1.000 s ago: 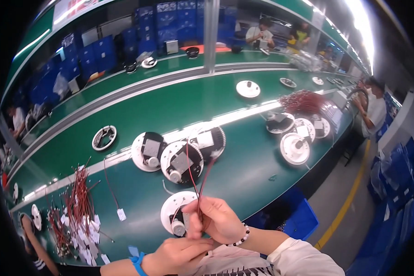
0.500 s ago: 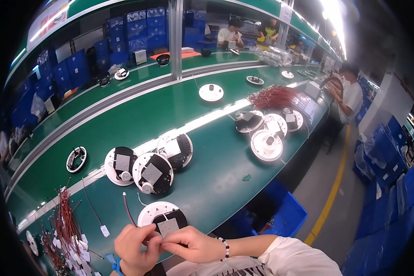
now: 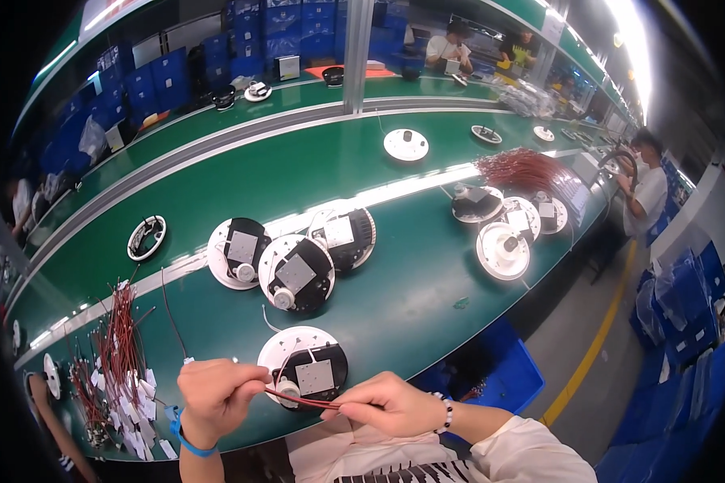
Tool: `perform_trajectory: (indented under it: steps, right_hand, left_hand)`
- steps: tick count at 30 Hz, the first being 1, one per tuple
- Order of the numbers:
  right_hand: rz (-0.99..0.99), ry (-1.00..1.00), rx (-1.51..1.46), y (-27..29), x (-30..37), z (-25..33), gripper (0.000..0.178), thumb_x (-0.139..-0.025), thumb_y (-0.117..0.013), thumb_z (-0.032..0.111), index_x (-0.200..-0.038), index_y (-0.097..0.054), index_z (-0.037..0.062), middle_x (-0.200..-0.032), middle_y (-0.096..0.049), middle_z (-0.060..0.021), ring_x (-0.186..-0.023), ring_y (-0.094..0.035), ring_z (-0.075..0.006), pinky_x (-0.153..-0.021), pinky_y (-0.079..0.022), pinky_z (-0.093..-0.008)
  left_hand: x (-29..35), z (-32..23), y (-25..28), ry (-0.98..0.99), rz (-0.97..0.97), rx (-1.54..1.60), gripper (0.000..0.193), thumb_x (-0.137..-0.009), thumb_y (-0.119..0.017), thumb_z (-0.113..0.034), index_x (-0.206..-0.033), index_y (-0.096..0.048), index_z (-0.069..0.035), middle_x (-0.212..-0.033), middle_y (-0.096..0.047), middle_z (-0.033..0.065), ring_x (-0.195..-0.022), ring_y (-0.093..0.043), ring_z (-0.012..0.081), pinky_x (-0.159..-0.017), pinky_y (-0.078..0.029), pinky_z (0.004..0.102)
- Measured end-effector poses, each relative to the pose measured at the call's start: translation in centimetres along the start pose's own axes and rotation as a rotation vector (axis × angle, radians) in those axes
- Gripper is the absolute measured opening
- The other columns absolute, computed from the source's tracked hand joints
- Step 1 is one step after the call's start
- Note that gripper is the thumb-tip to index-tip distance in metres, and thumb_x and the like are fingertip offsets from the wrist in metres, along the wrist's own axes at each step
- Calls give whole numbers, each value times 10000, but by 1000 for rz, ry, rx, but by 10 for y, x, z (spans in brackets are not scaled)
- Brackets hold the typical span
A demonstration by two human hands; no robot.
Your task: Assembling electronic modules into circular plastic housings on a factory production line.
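Note:
A short red wire lead is stretched between my hands, in front of a round white and black lamp base at the table's near edge. My left hand, with a blue wristband, pinches one end of the lead. The other end is pinched by my right hand, which has a beaded bracelet above it. On the lamp base sit a square grey plate and a round white part partly behind the lead. A thin pale wire sticks up from the far rim of the base.
Several similar lamp bases stand beyond my hands, more at the right. Bundled red wires with white tags lie at the left. A blue bin is below the table's right edge. Another person's arm shows at lower left.
My hands have moved apart, and the red lead now shows stretched between them. The whole view has shifted, so the table appears further right and higher.

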State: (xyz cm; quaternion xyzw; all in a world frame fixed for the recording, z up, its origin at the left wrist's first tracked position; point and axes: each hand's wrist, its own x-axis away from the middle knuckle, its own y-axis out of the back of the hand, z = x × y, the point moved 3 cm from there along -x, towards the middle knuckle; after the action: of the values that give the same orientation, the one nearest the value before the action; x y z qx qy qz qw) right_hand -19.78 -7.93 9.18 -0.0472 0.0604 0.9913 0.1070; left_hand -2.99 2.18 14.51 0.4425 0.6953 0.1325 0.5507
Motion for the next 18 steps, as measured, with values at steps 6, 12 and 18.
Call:
perform_trajectory:
  steps: [6, 12, 18]
  right_hand:
    - [102, -81, 8, 20, 7, 3, 180, -830, -456, 44, -928, -577, -48, -855, -619, -131, -766, -588, -157, -695, -443, -245]
    - [50, -75, 36, 15, 0, 4, 179, -829, -459, 42, -933, -570, -54, -827, -618, -128, -750, -591, -146, -671, -450, -235]
    - [3, -18, 34, 14, -2, 4, 160, -822, -464, 37, -898, -578, -47, -795, -609, -119, -668, -577, -150, -592, -437, -233]
  left_hand:
    - [16, 8, 6, 167, -53, 125, 92, -693, -632, -138, -661, -607, -55, -485, -508, 33, -398, -494, 160, -376, -355, 228]
    - [-3, -11, -17, 43, -37, 93, 179, -792, -547, -173, -678, -580, -39, -439, -501, 25, -370, -489, 125, -365, -351, 210]
    - [11, -12, -25, 189, -36, 196, 110, -749, -561, -100, -657, -579, -42, -489, -520, 50, -391, -496, 153, -378, -362, 225]
